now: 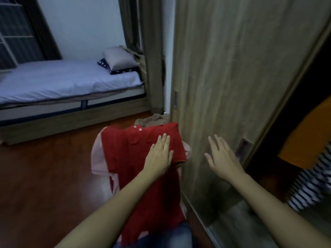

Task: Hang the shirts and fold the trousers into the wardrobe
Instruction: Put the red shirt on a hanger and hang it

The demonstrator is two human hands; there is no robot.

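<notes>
Wardrobe door (232,68): a tall, flat sliding panel of pale wood-grain laminate with vertical streaks. It filled the right half of the view, with a dark opening past its right edge.
Floor (44,185): smooth, glossy reddish-brown boards with a soft sheen.
Bed (62,81): a low wooden frame against the white wall, with a thick mattress under a smooth pale sheet. A grey pillow (118,59) was stacked on a dark dotted one at the head end.
Red shirt (129,154): a soft matte knit with a collar and a small button placket. It lay spread on top of the pile on the floor, just beside the foot of the wardrobe door.
Pink garment (97,158): pale cloth under the red shirt, showing along its left side.
Striped garment (308,185): navy and white bands, inside the wardrobe opening below an orange cloth (308,135).
Brown garment (152,120): crumpled, at the far end of the pile.
Right hand (222,156): fingers straight and spread wide, holding nothing. It was in front of the door, near the dark recessed handle (242,147); I cannot tell whether it touched the door.
Left hand (159,156): palm down on the red shirt, fingers straight and close together, pressing flat and gripping nothing.
</notes>
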